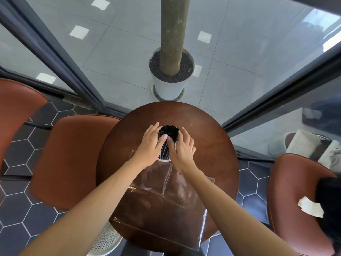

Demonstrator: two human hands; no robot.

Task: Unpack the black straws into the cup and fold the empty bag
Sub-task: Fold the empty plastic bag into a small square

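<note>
The clear, crinkled plastic bag (162,200) is lying flat on the round dark wooden bench (212,145). Left hand (150,145) and right hand (181,151) are cupping, fingers curled, the bundle of black straws (168,133) standing in what is probably a white cup (163,160).

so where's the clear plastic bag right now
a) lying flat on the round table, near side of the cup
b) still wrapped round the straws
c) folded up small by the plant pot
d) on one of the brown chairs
a: the clear bag lies spread open and unfolded on the round table, on the near side of the cup, while both hands, left hand and right hand, cup the bare black straws standing in the cup.
</note>
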